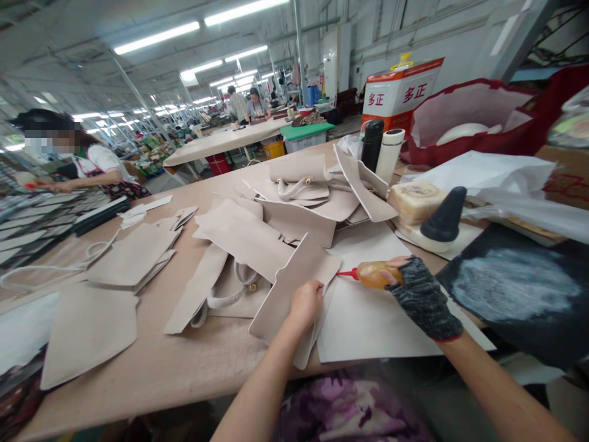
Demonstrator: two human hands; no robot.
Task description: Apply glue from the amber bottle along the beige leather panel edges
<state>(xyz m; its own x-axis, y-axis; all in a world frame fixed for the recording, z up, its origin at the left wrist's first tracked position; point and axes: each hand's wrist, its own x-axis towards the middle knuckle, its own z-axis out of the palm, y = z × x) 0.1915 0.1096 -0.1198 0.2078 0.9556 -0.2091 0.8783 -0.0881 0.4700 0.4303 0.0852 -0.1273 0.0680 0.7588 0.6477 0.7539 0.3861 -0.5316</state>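
My left hand [304,302] presses down on a beige leather panel [294,282] lying at the near edge of the table, fingers curled over it. My right hand [416,288], in a grey knitted fingerless glove, is closed round a small amber glue bottle [372,274] whose red nozzle [344,274] points left at the edge of that panel. Under both lies a pale sheet [368,319]. Several more beige bag pieces and handles [239,288] are heaped just beyond.
A black cone [445,216] and a tan block [414,199] sit right of the work. A black mat with white smears [515,288] lies at far right. Two flasks [380,147], a red bag [469,116] and a canister stand behind. A person [87,162] works at left.
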